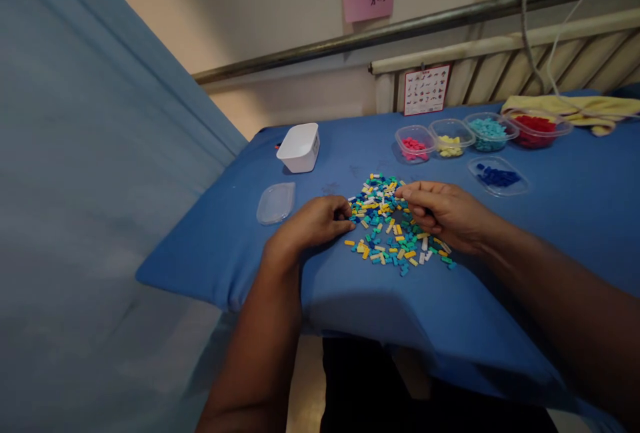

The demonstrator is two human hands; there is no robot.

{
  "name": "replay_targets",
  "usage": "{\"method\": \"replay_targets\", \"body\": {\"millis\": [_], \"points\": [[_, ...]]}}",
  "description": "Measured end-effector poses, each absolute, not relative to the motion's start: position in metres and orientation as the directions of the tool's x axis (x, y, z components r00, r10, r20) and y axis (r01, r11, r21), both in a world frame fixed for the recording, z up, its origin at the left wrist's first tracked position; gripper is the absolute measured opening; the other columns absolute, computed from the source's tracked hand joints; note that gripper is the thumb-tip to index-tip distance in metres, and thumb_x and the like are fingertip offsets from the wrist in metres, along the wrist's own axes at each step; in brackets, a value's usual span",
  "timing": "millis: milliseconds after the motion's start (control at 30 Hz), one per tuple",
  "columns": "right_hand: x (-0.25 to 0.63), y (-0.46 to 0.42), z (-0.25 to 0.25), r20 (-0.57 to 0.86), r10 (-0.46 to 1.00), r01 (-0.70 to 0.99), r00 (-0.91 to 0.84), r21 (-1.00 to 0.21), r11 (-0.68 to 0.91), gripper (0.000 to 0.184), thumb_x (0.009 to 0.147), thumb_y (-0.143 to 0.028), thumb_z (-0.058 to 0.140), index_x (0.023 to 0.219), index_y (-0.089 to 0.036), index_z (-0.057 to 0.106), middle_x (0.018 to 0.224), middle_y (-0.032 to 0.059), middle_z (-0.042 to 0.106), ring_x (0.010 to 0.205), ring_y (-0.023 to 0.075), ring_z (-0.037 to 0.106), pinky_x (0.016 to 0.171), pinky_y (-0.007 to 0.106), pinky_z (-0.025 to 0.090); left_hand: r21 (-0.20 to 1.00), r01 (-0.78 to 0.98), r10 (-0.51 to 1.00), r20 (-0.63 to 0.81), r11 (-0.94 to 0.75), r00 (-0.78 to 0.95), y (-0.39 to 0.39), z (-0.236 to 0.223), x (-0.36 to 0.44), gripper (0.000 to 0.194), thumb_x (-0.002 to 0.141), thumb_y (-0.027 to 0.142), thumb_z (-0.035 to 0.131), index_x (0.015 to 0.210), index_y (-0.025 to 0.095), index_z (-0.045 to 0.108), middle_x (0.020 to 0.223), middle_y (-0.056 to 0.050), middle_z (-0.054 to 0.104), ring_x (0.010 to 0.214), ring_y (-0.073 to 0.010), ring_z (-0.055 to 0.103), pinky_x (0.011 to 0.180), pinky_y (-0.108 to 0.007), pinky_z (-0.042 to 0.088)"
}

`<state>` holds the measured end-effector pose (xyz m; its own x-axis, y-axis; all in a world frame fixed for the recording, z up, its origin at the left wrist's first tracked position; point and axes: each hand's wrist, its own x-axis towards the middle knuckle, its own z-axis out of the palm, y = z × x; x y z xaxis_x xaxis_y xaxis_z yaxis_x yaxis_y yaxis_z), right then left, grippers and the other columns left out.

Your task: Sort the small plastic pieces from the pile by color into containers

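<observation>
A loose pile of small building bricks point(383, 206) in yellow, white, teal, green and blue is spread on the blue-covered table. My left hand point(325, 221) rests at the pile's left edge with its fingers curled in and the thumb lying near the bricks; whether a brick is in it is hidden. Over the right side of the pile, my right hand point(443, 210) is closed, thumb and forefinger pinched together. What sits between those fingertips is too small to make out.
Clear tubs hold pink pieces point(414, 148), pale yellow pieces point(450, 146), turquoise pieces point(489, 132) and red pieces point(535, 128). Dark blue pieces point(497, 176) lie on a clear lid. A white container point(300, 148), another clear lid point(276, 204) and a yellow cloth point(565, 108) are around.
</observation>
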<state>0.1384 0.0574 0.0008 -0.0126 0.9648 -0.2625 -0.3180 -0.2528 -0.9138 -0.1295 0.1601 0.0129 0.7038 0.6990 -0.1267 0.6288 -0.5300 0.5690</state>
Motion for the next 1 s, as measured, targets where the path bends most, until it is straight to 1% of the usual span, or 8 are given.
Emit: {"method": "replay_targets", "body": {"millis": [100,267,433,567,667,767,900,1000], "points": [[0.138,0.057,-0.002,-0.254,0.967,-0.309,-0.018,-0.919,-0.247,0.039,0.078,-0.047,0.095,0.083,-0.021,0.066,0.064,-0.0063,0.050,0.046,0.0057,0.031,0.039,0.021,0.019,0.521,0.635,0.702,-0.093,-0.570,0.707,0.159,0.015,-0.129,0.012,0.091,0.028,0.068,0.096,0.020,0.075,0.086,-0.002,0.074,0.075,-0.0181,0.063,0.068,-0.030,0.044],[0.139,0.057,-0.005,-0.243,0.969,-0.302,-0.033,-0.922,-0.242,0.039,0.079,-0.047,0.095,0.084,-0.021,0.067,0.064,-0.0063,0.051,0.046,0.0059,0.032,0.039,0.021,0.019,0.481,0.661,0.718,-0.089,-0.576,0.690,0.158,0.018,-0.130,0.024,0.084,0.017,0.062,0.101,0.020,0.079,0.088,-0.003,0.077,0.075,-0.0184,0.066,0.067,-0.031,0.045],[0.138,0.055,-0.004,-0.222,0.972,-0.278,-0.071,-0.932,-0.233,0.040,0.080,-0.050,0.094,0.081,-0.020,0.067,0.065,-0.0055,0.052,0.048,0.0062,0.033,0.040,0.021,0.021,0.625,0.603,0.752,-0.036,-0.497,0.658,0.162,0.018,-0.134,0.032,0.084,0.020,0.066,0.111,0.016,0.081,0.090,-0.004,0.077,0.076,-0.0172,0.066,0.067,-0.028,0.049],[0.132,0.051,0.000,-0.225,0.968,-0.267,-0.112,-0.932,-0.247,0.038,0.083,-0.048,0.093,0.079,-0.019,0.068,0.069,-0.0024,0.058,0.051,0.0069,0.039,0.040,0.019,0.024,0.810,0.372,0.771,0.147,-0.453,0.620,0.159,0.019,-0.125,0.022,0.087,0.027,0.074,0.104,0.015,0.082,0.099,-0.008,0.078,0.085,-0.0170,0.069,0.077,-0.029,0.055],[0.125,0.049,0.004,-0.226,0.964,-0.333,-0.143,-0.906,-0.261,0.032,0.087,-0.047,0.090,0.090,-0.018,0.075,0.081,0.0040,0.069,0.060,0.0104,0.053,0.041,0.019,0.032,0.842,0.152,0.718,0.330,-0.518,0.613,0.148,0.020,-0.108,0.015,0.090,0.028,0.080,0.099,0.017,0.083,0.106,-0.010,0.077,0.096,-0.0182,0.071,0.088,-0.032,0.058],[0.120,0.049,0.006,-0.256,0.947,-0.441,-0.194,-0.839,-0.318,0.032,0.095,-0.051,0.082,0.095,-0.019,0.077,0.092,0.0089,0.074,0.070,0.0146,0.063,0.043,0.018,0.041,0.827,0.030,0.655,0.421,-0.561,0.627,0.134,0.021,-0.090,0.010,0.095,0.027,0.079,0.099,0.019,0.083,0.107,-0.009,0.078,0.100,-0.0191,0.073,0.094,-0.035,0.060],[0.121,0.053,0.005,-0.273,0.929,-0.560,-0.251,-0.741,-0.369,0.033,0.101,-0.052,0.074,0.086,-0.023,0.070,0.089,0.0082,0.072,0.074,0.0173,0.067,0.049,0.020,0.052,0.771,0.030,0.555,0.431,-0.637,0.712,0.124,0.020,-0.079,0.011,0.101,0.026,0.073,0.104,0.022,0.083,0.112,-0.009,0.080,0.109,-0.0215,0.075,0.102,-0.039,0.060],[0.122,0.055,0.003,-0.287,0.928,-0.605,-0.239,-0.703,-0.374,0.028,0.104,-0.046,0.071,0.088,-0.023,0.070,0.090,0.0073,0.072,0.076,0.0176,0.069,0.059,0.023,0.061,0.721,0.028,0.490,0.442,-0.692,0.751,0.125,0.017,-0.077,0.014,0.103,0.024,0.069,0.108,0.023,0.082,0.118,-0.009,0.080,0.115,-0.0222,0.074,0.107,-0.041,0.058]]}}
